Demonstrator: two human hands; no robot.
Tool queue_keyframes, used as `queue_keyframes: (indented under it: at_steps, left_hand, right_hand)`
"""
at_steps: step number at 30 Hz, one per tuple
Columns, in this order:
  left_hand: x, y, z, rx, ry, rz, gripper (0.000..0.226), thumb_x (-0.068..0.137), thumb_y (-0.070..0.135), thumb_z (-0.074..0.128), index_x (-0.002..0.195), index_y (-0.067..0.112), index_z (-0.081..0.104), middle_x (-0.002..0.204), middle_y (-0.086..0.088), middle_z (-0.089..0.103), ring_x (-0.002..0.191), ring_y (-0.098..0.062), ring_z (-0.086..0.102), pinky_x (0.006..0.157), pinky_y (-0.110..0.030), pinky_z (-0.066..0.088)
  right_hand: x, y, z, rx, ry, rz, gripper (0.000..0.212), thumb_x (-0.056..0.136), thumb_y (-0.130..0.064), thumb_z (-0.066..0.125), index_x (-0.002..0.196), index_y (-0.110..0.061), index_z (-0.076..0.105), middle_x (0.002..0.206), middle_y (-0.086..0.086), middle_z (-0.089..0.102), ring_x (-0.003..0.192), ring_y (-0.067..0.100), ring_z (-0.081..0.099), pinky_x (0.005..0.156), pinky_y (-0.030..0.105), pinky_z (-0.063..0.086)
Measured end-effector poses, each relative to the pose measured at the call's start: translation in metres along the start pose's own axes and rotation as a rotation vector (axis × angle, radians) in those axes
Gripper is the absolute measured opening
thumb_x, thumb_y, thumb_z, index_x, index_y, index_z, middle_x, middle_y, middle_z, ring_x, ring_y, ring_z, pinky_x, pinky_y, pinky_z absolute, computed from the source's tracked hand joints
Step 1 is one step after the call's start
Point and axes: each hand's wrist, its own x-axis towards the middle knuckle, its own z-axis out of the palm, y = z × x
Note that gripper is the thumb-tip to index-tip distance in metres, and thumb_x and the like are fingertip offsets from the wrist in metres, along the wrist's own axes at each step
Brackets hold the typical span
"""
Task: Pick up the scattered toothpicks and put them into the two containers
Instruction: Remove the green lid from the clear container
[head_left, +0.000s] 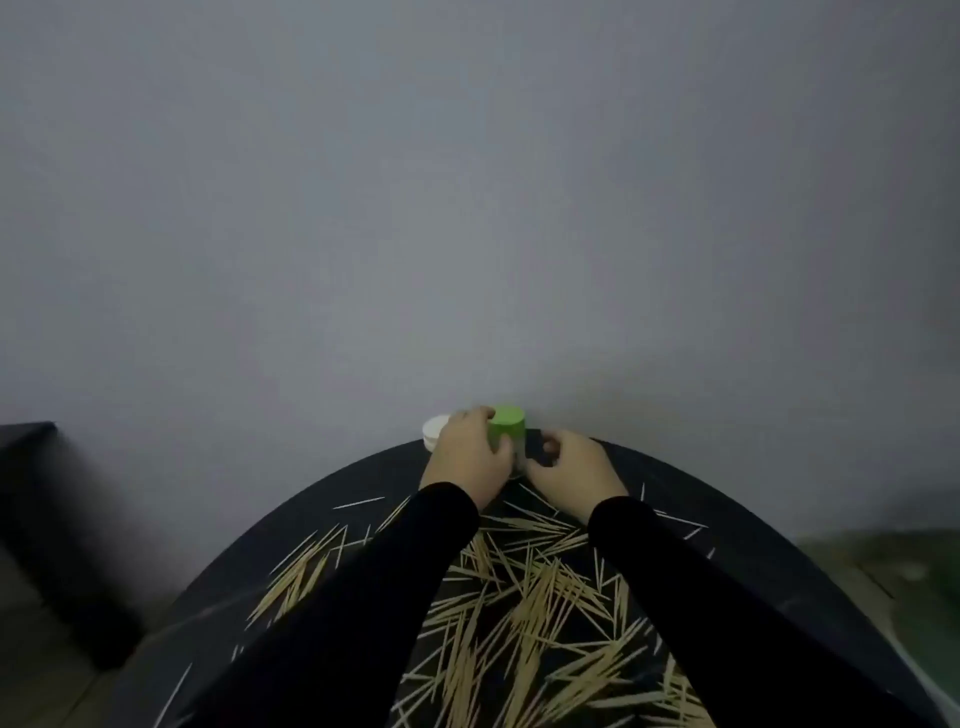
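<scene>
Several pale wooden toothpicks (524, 613) lie scattered over a round black table (727, 509). At the table's far edge, against the wall, stands a container with a green lid (508, 422). My left hand (467, 454) grips this container from the left, fingers curled round it. My right hand (569, 473) is just right of it, fingers curled near its lower clear part; what they hold is hidden. A white-lidded container (434, 429) shows partly behind my left hand.
A plain grey wall (467, 208) rises directly behind the table. A dark box-like piece of furniture (47, 530) stands at the left, beside the table. Greenish floor (893, 566) shows at the right. My black sleeves (363, 597) cover part of the toothpick pile.
</scene>
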Motion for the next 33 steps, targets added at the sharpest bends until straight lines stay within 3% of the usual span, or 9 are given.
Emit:
queue_keyframes:
  at_steps: [5, 10, 18, 22, 27, 29, 31, 33]
  left_hand:
    - [0.031, -0.001, 0.019, 0.058, -0.014, 0.019, 0.047, 0.094, 0.028, 0.054, 0.137, 0.014, 0.043, 0.137, -0.005, 0.043, 0.118, -0.021, 0.049, 0.098, -0.031, 0.038]
    - [0.046, -0.009, 0.032, 0.105, -0.012, -0.006, 0.052, 0.092, 0.036, 0.057, 0.137, 0.015, 0.042, 0.130, -0.009, 0.050, 0.116, -0.024, 0.050, 0.095, -0.031, 0.039]
    - [0.039, -0.003, 0.021, 0.041, 0.030, 0.026, 0.056, 0.090, 0.041, 0.059, 0.137, 0.015, 0.044, 0.130, -0.006, 0.050, 0.117, -0.019, 0.048, 0.095, -0.027, 0.037]
    - [0.022, 0.007, 0.001, -0.060, 0.089, 0.008, 0.059, 0.088, 0.047, 0.060, 0.136, 0.014, 0.047, 0.128, -0.006, 0.051, 0.116, -0.019, 0.049, 0.094, -0.026, 0.036]
    - [-0.017, 0.015, -0.031, -0.196, 0.086, 0.014, 0.059, 0.087, 0.051, 0.059, 0.133, 0.016, 0.050, 0.122, -0.006, 0.051, 0.107, -0.017, 0.053, 0.095, -0.028, 0.042]
    - [-0.038, 0.015, -0.045, -0.146, 0.041, 0.098, 0.052, 0.088, 0.052, 0.056, 0.128, 0.019, 0.051, 0.113, -0.002, 0.051, 0.100, -0.013, 0.051, 0.086, -0.024, 0.040]
    - [-0.059, 0.014, -0.056, -0.034, 0.013, 0.188, 0.041, 0.087, 0.054, 0.055, 0.111, 0.020, 0.052, 0.096, 0.001, 0.053, 0.085, -0.013, 0.050, 0.071, -0.025, 0.036]
    - [-0.077, 0.017, -0.067, -0.010, 0.009, 0.210, 0.036, 0.087, 0.054, 0.054, 0.092, 0.018, 0.048, 0.081, 0.000, 0.053, 0.073, -0.017, 0.049, 0.060, -0.029, 0.034]
  right_hand:
    - [0.031, 0.001, 0.018, 0.068, 0.011, 0.022, 0.067, 0.084, -0.022, 0.070, 0.142, -0.006, 0.039, 0.138, 0.012, 0.050, 0.127, 0.026, 0.048, 0.097, 0.030, 0.040]
    - [0.044, 0.009, 0.032, 0.142, 0.035, 0.056, 0.034, 0.085, -0.012, 0.066, 0.118, -0.009, 0.058, 0.115, 0.008, 0.062, 0.097, 0.019, 0.057, 0.079, 0.027, 0.044]
    - [0.032, 0.005, 0.024, 0.154, 0.065, -0.011, 0.020, 0.083, -0.015, 0.065, 0.102, -0.013, 0.059, 0.104, 0.006, 0.064, 0.092, 0.019, 0.061, 0.077, 0.032, 0.051]
    - [0.006, -0.009, 0.006, 0.118, 0.103, -0.153, 0.039, 0.080, -0.024, 0.069, 0.116, -0.015, 0.057, 0.108, 0.001, 0.056, 0.097, 0.015, 0.058, 0.079, 0.027, 0.049]
    - [-0.037, -0.033, -0.016, -0.032, 0.066, -0.344, 0.036, 0.085, -0.022, 0.066, 0.119, -0.017, 0.055, 0.102, -0.006, 0.049, 0.092, 0.008, 0.050, 0.068, 0.010, 0.036]
    - [-0.056, -0.040, -0.022, -0.090, 0.035, -0.388, 0.039, 0.086, -0.018, 0.063, 0.123, -0.015, 0.053, 0.108, -0.003, 0.050, 0.098, 0.010, 0.052, 0.072, 0.010, 0.036]
    - [-0.074, -0.044, -0.026, -0.157, 0.015, -0.429, 0.045, 0.085, -0.011, 0.058, 0.130, -0.013, 0.050, 0.116, 0.000, 0.050, 0.103, 0.010, 0.050, 0.083, 0.012, 0.033]
    - [-0.093, -0.049, -0.029, -0.222, -0.005, -0.461, 0.047, 0.085, -0.009, 0.056, 0.131, -0.015, 0.048, 0.114, -0.003, 0.047, 0.099, 0.005, 0.044, 0.083, 0.009, 0.032]
